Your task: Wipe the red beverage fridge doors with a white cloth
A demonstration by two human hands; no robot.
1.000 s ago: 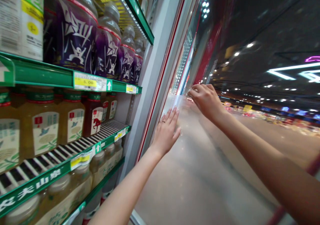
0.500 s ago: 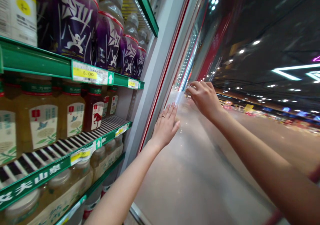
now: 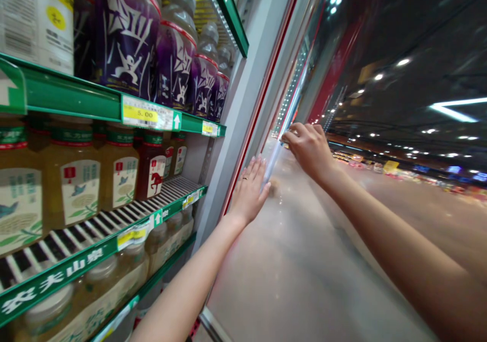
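My left hand (image 3: 249,192) lies flat with fingers stretched out against the glass door (image 3: 304,261) of a drinks cooler, a ring on one finger. My right hand (image 3: 310,146) reaches further along the door with its fingers curled over the door's far edge or handle strip (image 3: 276,154). The glass door is swung open and reflects the shop's ceiling lights. Both forearms stretch out in front of me.
To the left are green cooler shelves (image 3: 95,103) with price tags. Purple-labelled bottles (image 3: 125,32) stand on the upper shelf, amber tea bottles (image 3: 76,179) on the middle one, pale bottles (image 3: 114,281) below. A grey, red-lined door frame (image 3: 247,108) stands beside the shelves.
Both hands have stayed on the door. The view has shifted slightly right and the door's edge sits a little nearer the frame.
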